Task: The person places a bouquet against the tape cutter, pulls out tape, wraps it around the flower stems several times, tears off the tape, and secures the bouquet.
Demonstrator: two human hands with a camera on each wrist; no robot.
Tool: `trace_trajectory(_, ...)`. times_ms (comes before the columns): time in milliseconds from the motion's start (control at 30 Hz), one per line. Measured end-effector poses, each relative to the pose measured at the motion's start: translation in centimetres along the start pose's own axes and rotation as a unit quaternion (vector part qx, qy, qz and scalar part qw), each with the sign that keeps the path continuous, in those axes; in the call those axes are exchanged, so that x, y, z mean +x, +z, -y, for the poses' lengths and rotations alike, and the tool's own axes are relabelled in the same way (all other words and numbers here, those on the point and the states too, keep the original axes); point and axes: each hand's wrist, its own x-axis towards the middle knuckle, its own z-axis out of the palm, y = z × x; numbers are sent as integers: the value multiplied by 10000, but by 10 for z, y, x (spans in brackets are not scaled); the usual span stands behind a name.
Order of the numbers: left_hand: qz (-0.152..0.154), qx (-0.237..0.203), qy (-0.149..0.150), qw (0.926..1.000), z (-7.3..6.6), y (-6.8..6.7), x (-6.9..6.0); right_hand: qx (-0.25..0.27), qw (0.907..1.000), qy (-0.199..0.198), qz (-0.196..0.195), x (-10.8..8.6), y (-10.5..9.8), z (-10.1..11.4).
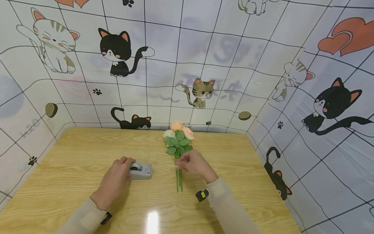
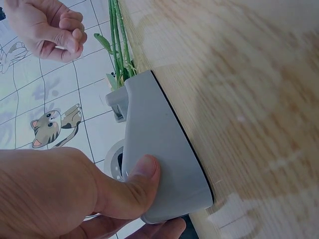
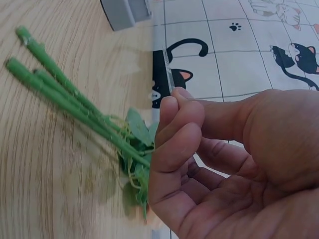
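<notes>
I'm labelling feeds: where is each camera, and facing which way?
Head: on the head, facing forward and down at the table; left hand, right hand and sleeves show.
Left wrist: on that wrist, facing the dispenser; both hands show.
Right wrist: on that wrist, facing the stems; only the right hand shows.
Both wrist views share dispenser and stems.

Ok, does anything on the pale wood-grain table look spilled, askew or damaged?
Nothing stands out. The grey plastic tape dispenser sits upright, held by the left hand; the bouquet of peach and white flowers lies with its green stems together; the right hand pinches a thin clear strip. No spill or damage shows.
</notes>
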Motion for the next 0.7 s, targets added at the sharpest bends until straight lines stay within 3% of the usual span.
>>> trace_trajectory(233,38,15,-30,10000,-1,-1,1,-141,9998,-61,-157,-2,-9,-10)
trace_trajectory(500,31,25,-28,10000,-3,0,1,-423,9979,348,-353,-3,-4,-11)
trace_trajectory(600,-8,37,-28,10000,-3,0,1,-513,9976,263,-381,-2,-2,-12)
trace_trajectory(700,-32,45,-35,10000,-2,0,0,-685,9964,-126,-494,3,3,-21)
